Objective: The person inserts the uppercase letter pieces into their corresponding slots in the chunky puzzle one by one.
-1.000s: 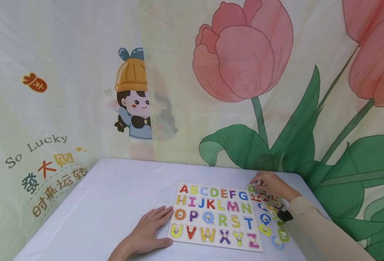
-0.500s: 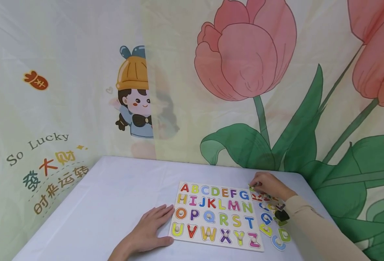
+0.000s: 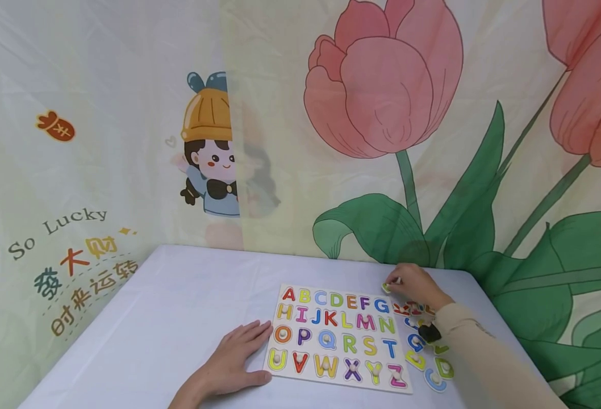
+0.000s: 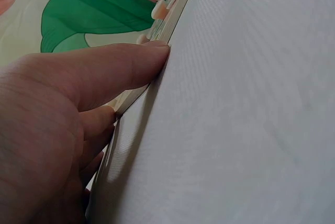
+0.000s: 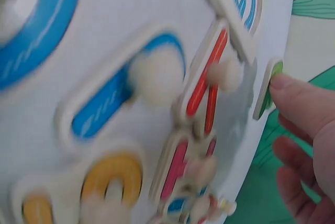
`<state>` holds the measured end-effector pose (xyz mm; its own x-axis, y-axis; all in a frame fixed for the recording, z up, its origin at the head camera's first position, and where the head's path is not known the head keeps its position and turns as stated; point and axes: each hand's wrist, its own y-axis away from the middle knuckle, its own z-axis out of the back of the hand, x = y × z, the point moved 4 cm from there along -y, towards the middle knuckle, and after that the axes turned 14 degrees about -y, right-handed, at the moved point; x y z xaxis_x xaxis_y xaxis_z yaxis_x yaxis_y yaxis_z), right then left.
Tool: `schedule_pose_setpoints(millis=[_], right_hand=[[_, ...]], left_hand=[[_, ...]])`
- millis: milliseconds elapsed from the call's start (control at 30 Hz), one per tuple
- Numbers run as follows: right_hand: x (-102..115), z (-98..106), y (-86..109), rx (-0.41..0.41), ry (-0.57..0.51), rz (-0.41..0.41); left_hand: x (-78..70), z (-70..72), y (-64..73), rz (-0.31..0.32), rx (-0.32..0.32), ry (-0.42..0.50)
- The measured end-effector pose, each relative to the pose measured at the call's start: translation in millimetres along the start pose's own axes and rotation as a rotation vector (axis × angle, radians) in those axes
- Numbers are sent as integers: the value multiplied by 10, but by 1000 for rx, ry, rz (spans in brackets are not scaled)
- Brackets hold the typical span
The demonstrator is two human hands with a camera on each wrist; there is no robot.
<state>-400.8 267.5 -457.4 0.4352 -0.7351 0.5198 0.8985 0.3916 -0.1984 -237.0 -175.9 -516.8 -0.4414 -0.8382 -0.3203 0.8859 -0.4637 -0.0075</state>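
Observation:
A wooden alphabet puzzle board point(image 3: 337, 384) lies on the white table, printed with rows of coloured letters. Knobbed pieces sit in its bottom row and in several places above. My left hand point(image 3: 231, 359) lies palm down at the board's left side, with fingertips and thumb point(image 4: 123, 69) against its edge. Just beyond the far right corner, my right hand point(image 3: 417, 282) pinches a small green letter piece point(image 5: 268, 89) between thumb and fingers. The piece stands on edge in the right wrist view, and its letter is mostly covered by the fingers.
Loose knobbed letters crowd the board's right side, among them a blue G point(image 3: 415, 342), a light blue C point(image 3: 435, 380) and a green D point(image 3: 444, 368). Several red ones point(image 3: 401, 308) lie under the right forearm. A curtain with printed tulips point(image 3: 382, 96) hangs behind the table.
My right hand has lifted the green letter piece from the pile's far end and shifted it slightly left, past the board's corner. The left hand stays in place.

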Motion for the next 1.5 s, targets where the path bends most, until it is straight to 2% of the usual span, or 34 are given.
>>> schedule_pose_setpoints(millis=[133,367,567,633,800,1000,1167,1500], right_hand=[[27,-56,-46,-38,-2,-38],[22,-110,-67,-109,-14,-154],[-63,-186,-38,-105,-55,-251],[-90,-196,-31,-101,-74,-255],[-123,-160,-42,-73,-104,-198],[-85,-60,-72,14,-166,-85],[-66,-36,-101,58,-140,-9],[-196,-97,-122,42,-105,-1]], left_hand=[[10,-11,2,7,6,6],[1,0,3,6,-1,1],[-27,23,14,-8,-8,16],[-34,24,17,-9,-8,13],[-42,30,18,-11,-11,4],[-39,26,19,-3,-8,15],[-11,-3,20,8,-2,20],[-9,6,18,-6,-14,6]])
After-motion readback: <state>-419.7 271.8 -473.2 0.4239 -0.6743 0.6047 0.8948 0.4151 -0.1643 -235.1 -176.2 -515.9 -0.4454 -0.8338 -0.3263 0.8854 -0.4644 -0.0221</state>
